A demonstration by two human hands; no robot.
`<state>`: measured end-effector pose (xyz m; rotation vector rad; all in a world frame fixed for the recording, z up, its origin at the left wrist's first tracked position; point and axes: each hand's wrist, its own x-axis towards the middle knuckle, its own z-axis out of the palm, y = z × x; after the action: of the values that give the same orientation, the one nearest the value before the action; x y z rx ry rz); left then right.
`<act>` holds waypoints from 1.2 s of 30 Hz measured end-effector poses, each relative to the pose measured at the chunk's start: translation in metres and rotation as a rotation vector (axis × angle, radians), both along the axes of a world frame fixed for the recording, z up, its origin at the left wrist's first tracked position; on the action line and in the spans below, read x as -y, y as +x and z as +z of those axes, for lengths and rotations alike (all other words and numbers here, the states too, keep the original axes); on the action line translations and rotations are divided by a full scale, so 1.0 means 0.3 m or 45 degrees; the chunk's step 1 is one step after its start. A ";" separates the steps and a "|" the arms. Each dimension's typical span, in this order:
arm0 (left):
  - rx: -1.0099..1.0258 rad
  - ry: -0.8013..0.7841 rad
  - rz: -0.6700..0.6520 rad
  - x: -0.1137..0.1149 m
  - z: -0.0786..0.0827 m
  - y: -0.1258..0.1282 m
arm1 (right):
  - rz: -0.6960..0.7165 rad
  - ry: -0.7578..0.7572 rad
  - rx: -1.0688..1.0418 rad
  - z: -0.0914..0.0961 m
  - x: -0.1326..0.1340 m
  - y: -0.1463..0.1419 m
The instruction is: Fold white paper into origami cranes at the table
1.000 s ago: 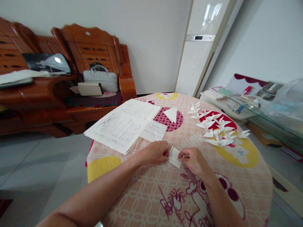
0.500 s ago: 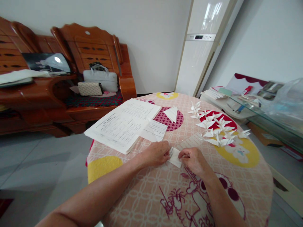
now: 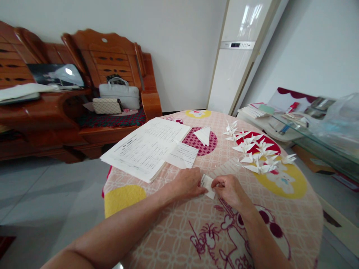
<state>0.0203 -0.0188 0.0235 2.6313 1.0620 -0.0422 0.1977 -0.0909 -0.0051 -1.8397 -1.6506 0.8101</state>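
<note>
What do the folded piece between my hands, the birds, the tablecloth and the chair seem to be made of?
Folded piece: matte paper, by its straight edges and dark print. Birds: probably paper too, thin and white with sharp points. Tablecloth: likely fabric, soft-looking and without shine; the fibre I can't tell. Chair: apparently varnished wood, reddish-brown with a glossy sheen.

Both hands [image 3: 189,183] [image 3: 229,189] partly hide the folded paper [image 3: 207,182].

On the desk [image 3: 171,231], an open book [image 3: 143,145] lies left, a loose sheet [image 3: 183,154] overlapping its near right edge. The folded paper [image 3: 208,182] sits between the left hand [image 3: 189,183] and the right hand [image 3: 229,189]. Behind it lies a paper triangle [image 3: 203,135] (just right of the book); farther right, cranes [image 3: 248,147] cluster. Beyond the desk, left, stands an armchair [image 3: 105,48], bags [image 3: 123,95] on its seat.
</note>
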 end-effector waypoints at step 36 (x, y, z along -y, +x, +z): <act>0.035 0.035 0.011 -0.007 -0.008 0.010 | -0.082 -0.026 0.272 0.047 0.004 -0.056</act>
<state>0.0234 -0.0167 0.0211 2.6439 1.0720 0.0101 0.1809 -0.0920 0.0090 -2.0424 -1.7058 0.6230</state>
